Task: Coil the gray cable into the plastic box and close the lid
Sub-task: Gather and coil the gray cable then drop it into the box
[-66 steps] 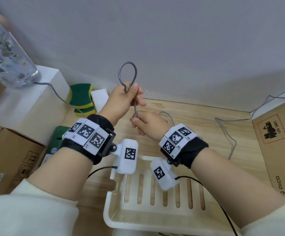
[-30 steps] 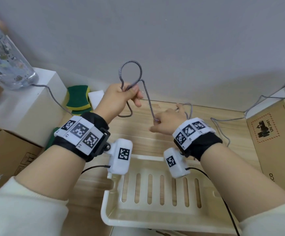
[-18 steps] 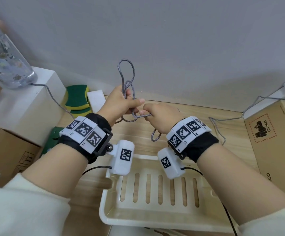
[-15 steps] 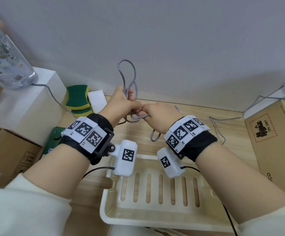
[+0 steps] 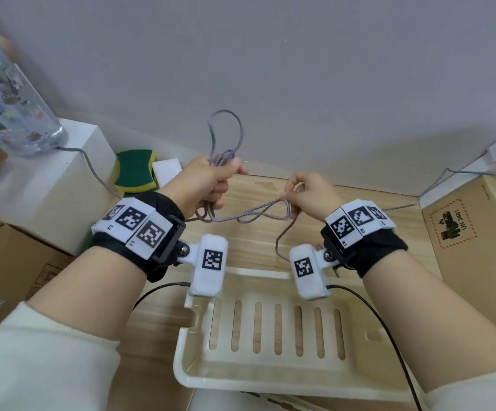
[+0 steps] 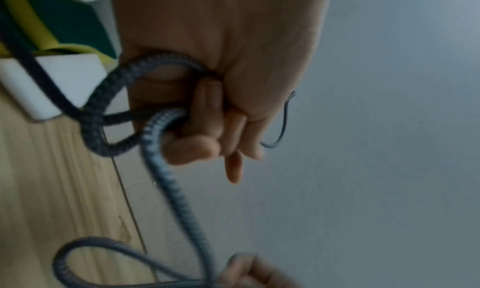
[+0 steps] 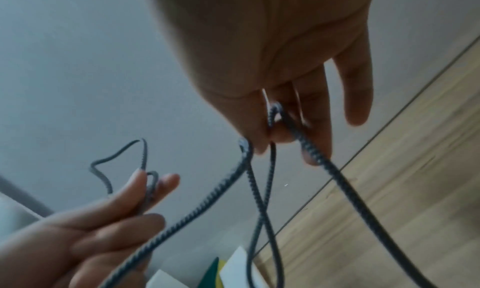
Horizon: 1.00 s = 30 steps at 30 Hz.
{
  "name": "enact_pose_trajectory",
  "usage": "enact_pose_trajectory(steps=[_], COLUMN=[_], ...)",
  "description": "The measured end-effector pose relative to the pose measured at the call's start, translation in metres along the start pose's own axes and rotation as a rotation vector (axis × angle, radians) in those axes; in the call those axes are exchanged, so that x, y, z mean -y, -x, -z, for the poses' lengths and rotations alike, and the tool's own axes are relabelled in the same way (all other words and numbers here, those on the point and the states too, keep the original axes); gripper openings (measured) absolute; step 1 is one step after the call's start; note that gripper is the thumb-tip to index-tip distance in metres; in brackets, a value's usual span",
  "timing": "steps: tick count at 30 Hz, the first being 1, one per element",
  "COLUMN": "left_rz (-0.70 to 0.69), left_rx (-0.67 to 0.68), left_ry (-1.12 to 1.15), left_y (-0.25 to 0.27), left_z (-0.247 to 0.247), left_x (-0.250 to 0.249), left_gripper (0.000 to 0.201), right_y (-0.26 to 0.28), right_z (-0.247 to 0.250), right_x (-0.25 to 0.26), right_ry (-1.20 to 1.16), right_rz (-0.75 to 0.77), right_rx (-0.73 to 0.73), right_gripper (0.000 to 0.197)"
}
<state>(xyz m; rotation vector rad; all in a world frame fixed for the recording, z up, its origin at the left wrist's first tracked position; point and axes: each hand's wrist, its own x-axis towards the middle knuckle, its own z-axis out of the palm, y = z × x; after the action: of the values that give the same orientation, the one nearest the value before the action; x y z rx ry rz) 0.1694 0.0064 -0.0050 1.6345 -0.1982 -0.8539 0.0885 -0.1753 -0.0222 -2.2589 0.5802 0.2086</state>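
Both hands raised above the pale wooden counter (image 5: pixel 359 232), forearms level, wrists apart. Left hand (image 5: pixel 202 185) fisted around several loops of the gray braided cable (image 5: pixel 249 215), one loop standing above the knuckles. Right hand (image 5: pixel 312 197) pinches a cable bend between thumb and fingertips; a strand sags between hands. Slotted cream plastic box (image 5: pixel 270 378) sits below, cable outside it.

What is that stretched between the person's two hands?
A span of the gray cable, crossing itself in a long loop. The left hand grips gathered coils, the right hand pinches the loop's end. The head view shows it best.
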Motion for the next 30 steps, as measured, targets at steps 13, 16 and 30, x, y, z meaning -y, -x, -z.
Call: enact_pose_trajectory(steps=[13, 16, 30], left_rz=[0.066, 0.032, -0.249], left_rx=[0.431, 0.491, 0.170], left_ry=[-0.698, -0.737, -0.233], left_y=[0.009, 0.011, -0.001], left_z=[-0.018, -0.018, -0.026], left_x=[0.004, 0.002, 0.004], left_gripper=[0.035, 0.037, 0.009], right_y=[-0.003, -0.004, 0.007], right_z=[0.005, 0.006, 0.003], right_x=[0.014, 0.012, 0.038], right_ry=[-0.364, -0.415, -0.583], right_rz=[-0.006, -0.044, 0.109], right_rx=[-0.157, -0.190, 0.071], right_gripper=[0.008, 0.019, 0.028])
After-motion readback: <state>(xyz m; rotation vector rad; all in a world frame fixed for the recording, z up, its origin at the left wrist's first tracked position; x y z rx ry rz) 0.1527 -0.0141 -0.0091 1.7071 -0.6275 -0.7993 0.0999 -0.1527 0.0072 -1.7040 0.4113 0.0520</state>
